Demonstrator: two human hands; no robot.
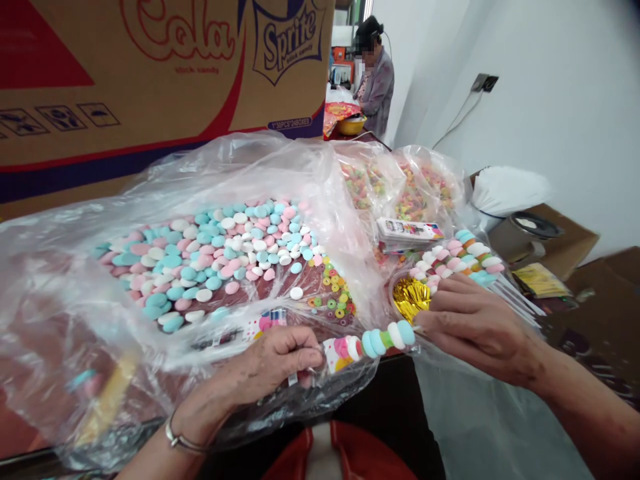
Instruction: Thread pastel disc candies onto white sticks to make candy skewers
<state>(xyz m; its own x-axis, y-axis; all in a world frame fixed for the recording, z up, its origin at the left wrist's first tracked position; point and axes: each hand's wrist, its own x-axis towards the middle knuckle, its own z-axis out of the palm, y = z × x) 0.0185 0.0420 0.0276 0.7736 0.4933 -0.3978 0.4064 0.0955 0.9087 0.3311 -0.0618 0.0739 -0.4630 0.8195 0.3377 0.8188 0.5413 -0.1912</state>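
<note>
A small candy-packing workshop is shown, not a home kitchen. The bench is covered by open plastic bags [210,173] filled in bulk with pastel candy discs [215,257] and coloured ring sweets [334,297]. Finished candy skewers [457,257] are piled to one side, next to a bundle of white sticks [507,187], printed cards [407,232] and gold foil [410,298]. A large shipping carton [150,73] marked for stick candy is stood behind the bench. At a further table, another person [375,80] is seen at work beside a yellow bowl [351,125]. Bare white walls enclose the room.
</note>
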